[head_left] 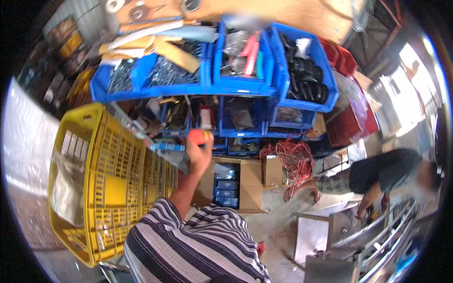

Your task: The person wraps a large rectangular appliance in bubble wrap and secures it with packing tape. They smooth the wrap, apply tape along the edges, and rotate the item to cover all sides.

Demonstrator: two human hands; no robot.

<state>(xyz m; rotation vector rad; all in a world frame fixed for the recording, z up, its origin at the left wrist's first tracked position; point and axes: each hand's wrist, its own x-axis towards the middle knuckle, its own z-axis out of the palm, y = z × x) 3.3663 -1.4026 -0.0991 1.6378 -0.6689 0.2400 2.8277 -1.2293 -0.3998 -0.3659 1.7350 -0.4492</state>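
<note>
My left hand (pixel 200 158) is raised in front of the stacked bins, its fingers closed round a small red round object (pixel 198 137). A bit of yellow shows at that object's edge, and its exact kind I cannot make out. Below the hand, an open cardboard box (pixel 250 188) holds several dark blue packs (pixel 227 194). Just to the left of the hand, a light blue strip-like thing (pixel 168 147) sticks out by the lower bins. My right hand does not show.
A tall yellow crate (pixel 115 188) stands close on my left. Ahead, blue bins (pixel 188 89) hold small metal parts, tools and black coils. Tangled red wire (pixel 295 162) lies right of the box. A person (pixel 384 177) bends over metal frames (pixel 342 226) at the right.
</note>
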